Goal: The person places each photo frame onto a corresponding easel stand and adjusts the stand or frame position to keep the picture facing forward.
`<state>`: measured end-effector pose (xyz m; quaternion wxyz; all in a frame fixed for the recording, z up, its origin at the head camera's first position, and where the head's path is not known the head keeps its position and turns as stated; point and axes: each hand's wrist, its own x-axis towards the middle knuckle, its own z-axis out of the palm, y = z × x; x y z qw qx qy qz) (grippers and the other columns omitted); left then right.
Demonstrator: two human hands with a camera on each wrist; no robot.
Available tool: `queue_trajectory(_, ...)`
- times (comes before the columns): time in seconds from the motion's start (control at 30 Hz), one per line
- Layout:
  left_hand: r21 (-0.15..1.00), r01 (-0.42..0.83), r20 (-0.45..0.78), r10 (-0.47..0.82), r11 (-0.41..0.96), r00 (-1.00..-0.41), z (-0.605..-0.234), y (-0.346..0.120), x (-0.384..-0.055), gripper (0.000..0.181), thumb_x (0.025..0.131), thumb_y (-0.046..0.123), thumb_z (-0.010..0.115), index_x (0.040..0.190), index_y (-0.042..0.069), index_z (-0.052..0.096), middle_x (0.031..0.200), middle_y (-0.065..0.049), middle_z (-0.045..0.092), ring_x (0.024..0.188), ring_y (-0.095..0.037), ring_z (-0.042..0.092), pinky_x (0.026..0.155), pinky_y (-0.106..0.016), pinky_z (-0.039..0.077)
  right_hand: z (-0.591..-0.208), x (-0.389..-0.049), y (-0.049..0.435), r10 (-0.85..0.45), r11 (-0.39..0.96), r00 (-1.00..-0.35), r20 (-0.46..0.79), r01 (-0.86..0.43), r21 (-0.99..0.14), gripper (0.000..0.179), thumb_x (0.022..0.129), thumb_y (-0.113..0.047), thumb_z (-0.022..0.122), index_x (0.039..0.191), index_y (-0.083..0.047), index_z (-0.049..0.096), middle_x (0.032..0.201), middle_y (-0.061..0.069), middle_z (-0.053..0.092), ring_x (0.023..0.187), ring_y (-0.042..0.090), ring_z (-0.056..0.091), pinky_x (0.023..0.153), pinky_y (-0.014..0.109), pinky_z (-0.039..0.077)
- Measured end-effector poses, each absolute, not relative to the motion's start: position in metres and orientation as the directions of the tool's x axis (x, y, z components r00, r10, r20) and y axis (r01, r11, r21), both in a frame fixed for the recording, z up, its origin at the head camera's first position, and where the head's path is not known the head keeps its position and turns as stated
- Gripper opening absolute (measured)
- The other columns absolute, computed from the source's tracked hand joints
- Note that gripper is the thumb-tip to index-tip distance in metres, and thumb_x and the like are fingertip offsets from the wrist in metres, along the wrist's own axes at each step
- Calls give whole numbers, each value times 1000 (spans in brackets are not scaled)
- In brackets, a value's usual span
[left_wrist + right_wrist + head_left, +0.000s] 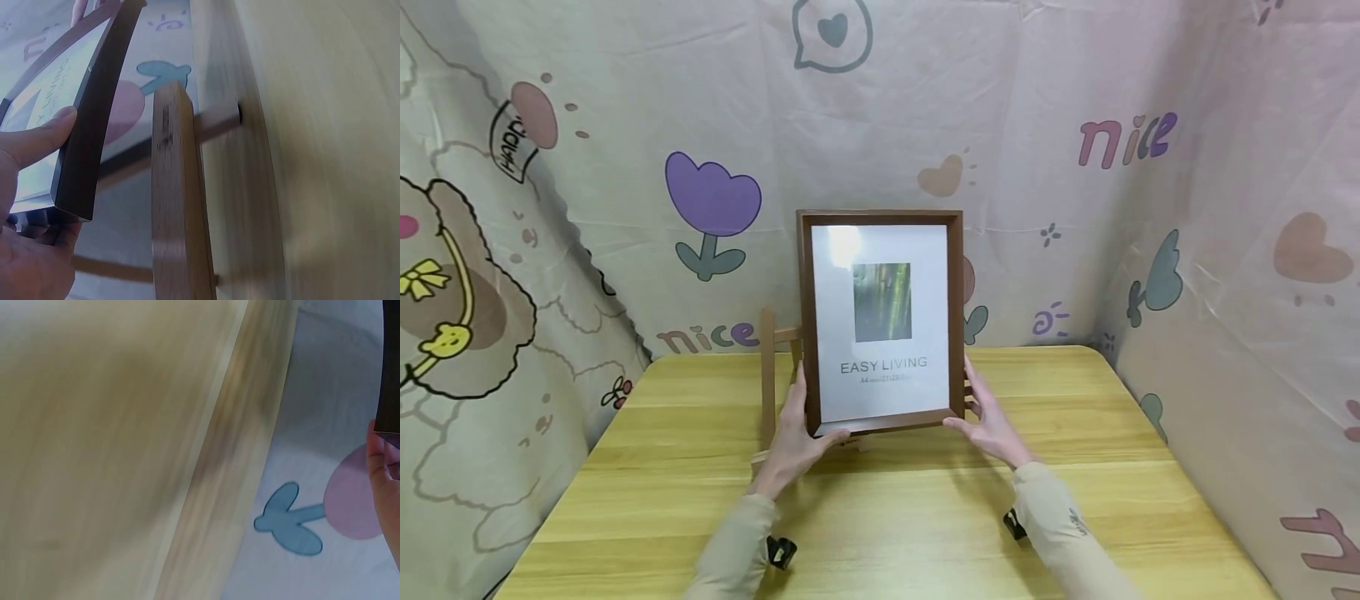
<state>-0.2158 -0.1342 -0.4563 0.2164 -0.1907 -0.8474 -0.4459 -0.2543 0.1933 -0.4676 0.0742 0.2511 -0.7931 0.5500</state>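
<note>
A brown picture frame (956, 317) with a white insert reading EASY LIVING and a small green picture is held upright above the table. My left hand (793, 442) grips its lower left corner, thumb on the front and fingers behind, as the left wrist view of the picture frame (100, 106) also shows. At the lower right corner my right hand (991, 421) grips it likewise, thumb in front. Behind the picture frame stands a wooden easel (768, 375), mostly hidden; its ledge (172, 187) shows close up in the left wrist view, apart from the picture frame.
The easel stands on a light wood-grain table (910, 533). A patterned cloth (1022, 83) hangs along the table's back and sides. Black straps with small devices sit at both wrists, the left device (781, 552) lying below the sleeve.
</note>
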Motion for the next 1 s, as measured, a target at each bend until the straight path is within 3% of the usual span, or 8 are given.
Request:
queue_trajectory(0.13,680,512,540,114,524,-834,-457,-148,-213,129,70,9,92,162,2,1,160,-29,30,142,-48,37,115,-67,33,-468,-257,180,-335,274,-866,370,-465,-842,111,82,8,75,164,-18,5,158,22,29,117,34,53,102,36,55)
queue_trajectory(0.3,681,493,533,95,541,-841,-457,-163,-210,131,70,10,91,162,5,-2,155,-30,33,140,-49,37,113,-70,31,-469,-261,163,-346,266,-866,360,-459,-848,110,83,7,75,164,-21,5,158,22,30,117,35,54,104,47,54)
queue_trajectory(0.4,702,479,514,91,527,-853,-457,-172,-209,131,72,10,91,163,10,-4,164,-26,21,148,-49,26,117,-69,25,-469,-263,153,-348,266,-869,351,-450,-852,111,82,7,75,164,-24,6,156,21,33,119,35,54,105,49,53)
queue_trajectory(0.47,710,463,501,82,531,-862,-458,-178,-208,132,72,12,91,163,15,-5,168,-22,13,151,-48,20,124,-58,23,-470,-264,147,-352,272,-871,343,-446,-853,112,82,7,75,164,-25,6,156,20,33,120,35,53,106,49,53)
queue_trajectory(0.53,711,458,501,72,534,-862,-459,-183,-206,132,72,12,91,163,17,-4,169,-21,12,150,-47,23,127,-34,24,-470,-264,141,-360,266,-870,338,-443,-856,112,82,7,75,164,-25,6,157,21,32,122,35,53,106,50,52)
queue_trajectory(0.6,713,456,503,64,533,-862,-461,-188,-205,132,72,11,91,163,18,-4,169,-21,14,148,-46,29,119,-11,24,-470,-265,136,-367,264,-869,332,-440,-859,112,82,7,75,164,-25,5,158,22,31,123,36,52,107,51,51)
queue_trajectory(0.67,713,458,510,57,531,-859,-463,-193,-205,131,72,10,90,163,18,-4,168,-22,16,144,-46,34,107,3,22,-470,-265,130,-369,260,-870,327,-434,-862,111,83,6,74,164,-26,5,159,22,29,125,37,51,107,54,50)
queue_trajectory(1.0,731,427,498,10,532,-867,-472,-216,-199,130,73,7,89,163,24,-3,169,-18,15,139,-43,39,99,7,27,-474,-267,106,-402,255,-867,296,-416,-873,113,84,7,73,163,-34,3,161,21,24,134,40,44,110,58,45)
